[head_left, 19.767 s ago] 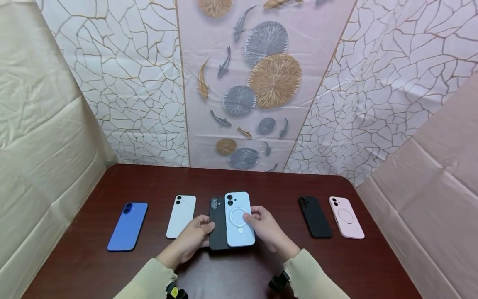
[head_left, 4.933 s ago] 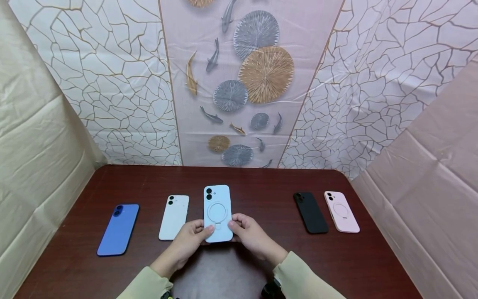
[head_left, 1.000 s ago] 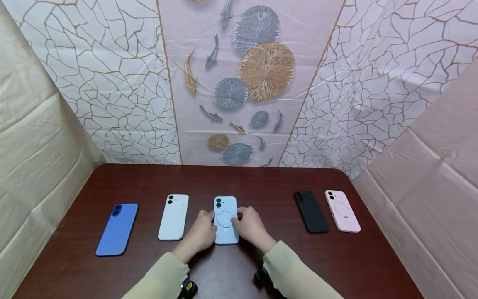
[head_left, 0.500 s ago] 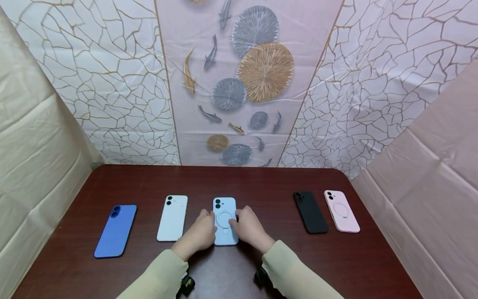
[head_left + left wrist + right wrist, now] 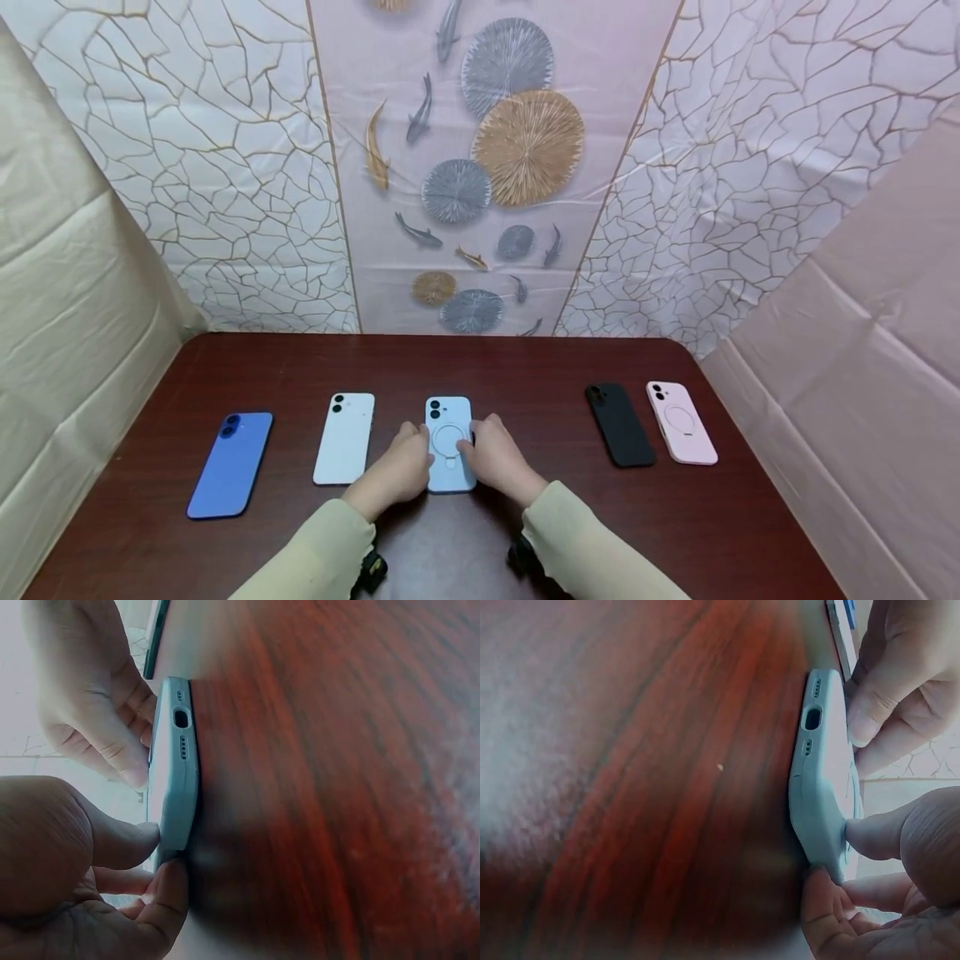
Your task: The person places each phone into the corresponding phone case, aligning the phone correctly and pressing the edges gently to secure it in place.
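Pinching the light-blue phone by its two long edges, with the left hand on the left and the right hand on the right. Held back up at or just above the desk; cannot tell which. Aligned near to far along its long axis, leaning barely left at the far end. Pointing far with the camera lenses, near with the port opening. Flanked on the left by a white phone and a blue phone, on the right by a black phone and a pink phone.
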### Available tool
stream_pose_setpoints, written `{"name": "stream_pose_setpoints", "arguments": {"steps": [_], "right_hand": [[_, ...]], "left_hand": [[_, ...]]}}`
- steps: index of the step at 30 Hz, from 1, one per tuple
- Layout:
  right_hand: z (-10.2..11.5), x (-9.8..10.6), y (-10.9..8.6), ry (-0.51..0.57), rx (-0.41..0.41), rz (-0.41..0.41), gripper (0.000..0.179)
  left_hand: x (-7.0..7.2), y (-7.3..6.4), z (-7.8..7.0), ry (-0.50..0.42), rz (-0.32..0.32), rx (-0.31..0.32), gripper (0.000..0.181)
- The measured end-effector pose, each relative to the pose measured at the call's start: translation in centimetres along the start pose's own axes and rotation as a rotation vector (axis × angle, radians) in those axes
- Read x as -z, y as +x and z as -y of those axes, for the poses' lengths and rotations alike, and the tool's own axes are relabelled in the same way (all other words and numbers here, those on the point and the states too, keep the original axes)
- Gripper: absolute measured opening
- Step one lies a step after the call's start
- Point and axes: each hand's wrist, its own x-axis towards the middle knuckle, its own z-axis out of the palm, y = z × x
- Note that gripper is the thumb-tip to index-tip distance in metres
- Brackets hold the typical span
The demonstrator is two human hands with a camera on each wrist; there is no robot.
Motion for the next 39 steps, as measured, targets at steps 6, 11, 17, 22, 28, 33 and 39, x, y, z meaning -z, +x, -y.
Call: {"name": "stream_pose_setpoints", "arguments": {"steps": [6,11,17,22,28,33,39], "right_hand": [[-0.7,-0.3,-0.3,0.127,-0.009,-0.005,0.04],[-2.0,0.6,-0.3,0.206,-0.017,-0.053,0.042],[-4.7,3.3,-0.8,0.157,-0.094,-0.143,0.05],[-8.3,5.8,-1.4,0.075,-0.18,-0.18,0.057],[-11.9,8.4,-2.0,-0.009,-0.297,-0.2,0.061],[-13.6,9.8,-2.3,-0.023,-0.407,-0.21,0.065],[-15.1,10.6,-2.6,-0.053,-0.475,-0.21,0.066]], "left_hand": [[-0.4,-0.2,0.6,-0.072,-0.007,-0.002,0.054],[0.6,-0.9,1.2,-0.125,-0.082,0.018,0.058],[2.2,-2.1,3.2,0.053,-0.299,0.081,0.066],[3.1,-3.1,5.2,0.143,-0.357,0.188,0.084],[3.9,-4.1,7.2,0.148,-0.347,0.274,0.094],[4.4,-4.8,7.9,0.149,-0.314,0.313,0.086],[4.5,-5.0,8.2,0.24,-0.285,0.324,0.081]]}}
